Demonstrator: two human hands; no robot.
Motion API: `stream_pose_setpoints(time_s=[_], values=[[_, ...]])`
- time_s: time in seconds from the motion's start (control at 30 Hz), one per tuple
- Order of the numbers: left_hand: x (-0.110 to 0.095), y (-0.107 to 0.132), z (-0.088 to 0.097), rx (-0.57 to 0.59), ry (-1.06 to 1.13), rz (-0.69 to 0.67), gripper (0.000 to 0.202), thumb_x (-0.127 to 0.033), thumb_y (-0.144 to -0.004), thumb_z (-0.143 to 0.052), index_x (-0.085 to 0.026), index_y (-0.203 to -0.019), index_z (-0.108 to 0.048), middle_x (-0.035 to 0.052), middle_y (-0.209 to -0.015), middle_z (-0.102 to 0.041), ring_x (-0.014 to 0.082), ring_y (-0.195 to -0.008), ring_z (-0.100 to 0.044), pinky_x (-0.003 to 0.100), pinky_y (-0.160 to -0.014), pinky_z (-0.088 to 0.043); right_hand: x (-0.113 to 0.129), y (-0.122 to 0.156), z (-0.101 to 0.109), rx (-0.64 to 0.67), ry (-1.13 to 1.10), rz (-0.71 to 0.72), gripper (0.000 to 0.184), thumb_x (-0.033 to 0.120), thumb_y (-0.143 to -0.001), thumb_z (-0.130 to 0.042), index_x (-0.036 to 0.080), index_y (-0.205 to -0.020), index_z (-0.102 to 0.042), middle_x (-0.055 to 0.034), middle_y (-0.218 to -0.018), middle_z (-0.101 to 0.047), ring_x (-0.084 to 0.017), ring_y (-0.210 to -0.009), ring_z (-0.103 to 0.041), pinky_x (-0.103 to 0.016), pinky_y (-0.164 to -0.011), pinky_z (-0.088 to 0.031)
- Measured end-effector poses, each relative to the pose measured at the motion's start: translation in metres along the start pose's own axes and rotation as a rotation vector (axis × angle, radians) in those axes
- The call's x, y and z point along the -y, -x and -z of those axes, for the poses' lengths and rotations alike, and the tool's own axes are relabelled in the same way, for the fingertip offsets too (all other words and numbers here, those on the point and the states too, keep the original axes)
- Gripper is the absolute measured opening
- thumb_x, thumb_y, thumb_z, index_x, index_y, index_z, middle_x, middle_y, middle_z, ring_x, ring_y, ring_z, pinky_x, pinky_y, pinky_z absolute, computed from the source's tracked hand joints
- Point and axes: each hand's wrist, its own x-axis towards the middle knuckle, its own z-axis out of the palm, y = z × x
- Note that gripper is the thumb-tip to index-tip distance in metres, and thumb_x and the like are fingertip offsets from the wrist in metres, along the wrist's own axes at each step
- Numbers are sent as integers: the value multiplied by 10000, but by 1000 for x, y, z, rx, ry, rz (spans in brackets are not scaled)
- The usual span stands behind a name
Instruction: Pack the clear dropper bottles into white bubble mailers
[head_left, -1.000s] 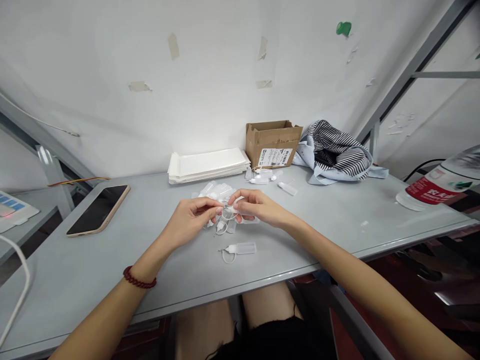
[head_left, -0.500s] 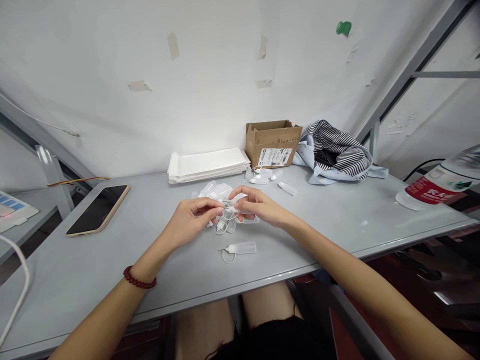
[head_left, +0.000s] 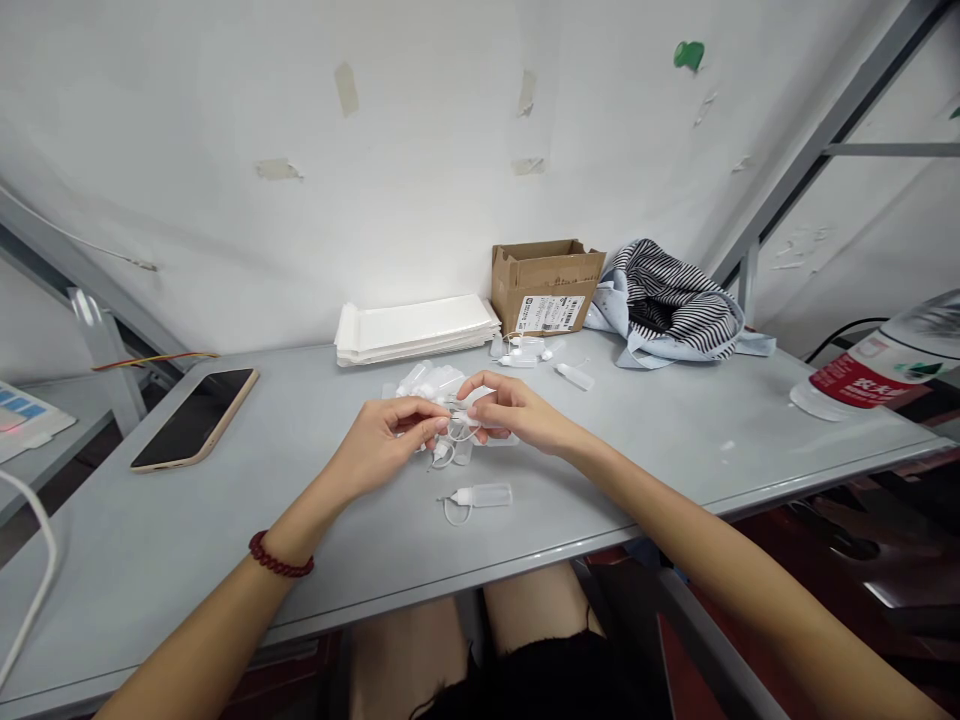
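Between the two hands, a small translucent plastic bottle with a white neck and metal needle [head_left: 462, 420] lies roughly crosswise, needle toward the left hand [head_left: 384, 440], whose thumb and finger pinch that end. Clamped around its mostly hidden body is the right hand [head_left: 517, 412]. Nearer the wearer than both hands, a clear bottle with a white looped strap [head_left: 491, 496] rests on the grey surface [head_left: 600, 480], long axis side to side, needle leftward.
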Motion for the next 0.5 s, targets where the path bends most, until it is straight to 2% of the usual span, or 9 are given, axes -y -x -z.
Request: stream_pose_setpoints(time_s=[0.23,0.5], values=[[1,1,-3,-7,5,3,151,-273,-807,-618,-155,-779,-708,16,-686,-678,110,-563,-587,215,-569,-500,-3,-1,-1,-8,10,16,187,268,-780,-562,192,-937,-495,73,-512,-543,-64,-448,-352,-207,-471,-234],[3,0,-5,-11,-18,11,165,-291,-802,-619,-157,-788,-715,15,-662,-666,118,-560,-587,220,-564,-496,-6,-1,-2,-30,45,32,174,275,-779,-558,196,-923,-498,72,-538,-526,-81,-490,-436,-211,-503,-278]])
